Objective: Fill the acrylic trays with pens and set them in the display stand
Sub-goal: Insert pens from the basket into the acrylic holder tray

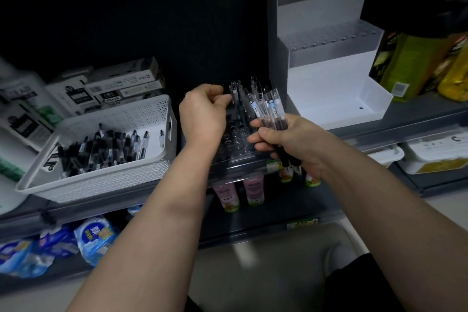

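- step in hand: filling. the clear acrylic tray with rows of round holes (235, 140) lay on the grey metal shelf (410, 119), between the white perforated plastic basket (141, 114) and the white-and-grey stepped display stand (326, 83). a few pens stood upright in its far rows, while the near holes were bare.
- left hand (202, 111): fingers curled, thumb and fingertips pinching the top of one clear-barrelled black pen (234, 92) standing at the tray's far edge. whether its tip sat fully in a hole could not be told.
- right hand (286, 142): clenched round a bundle of clear-barrelled pens with black grips (268, 109), held slanted just above the tray's right side as the supply.
- basket: held a loose heap of further pens (101, 147), well apart from either hand.
- stand: its lowest step was bare. a second clear holed tray (336, 38) appeared to sit on the middle step, without pens.
- next move, as judged: let go of the standing pen, draw another from the bundle, and lower it plumb into the adjoining hole. the task looked early, with most holes unfilled and this tray not yet in the stand.
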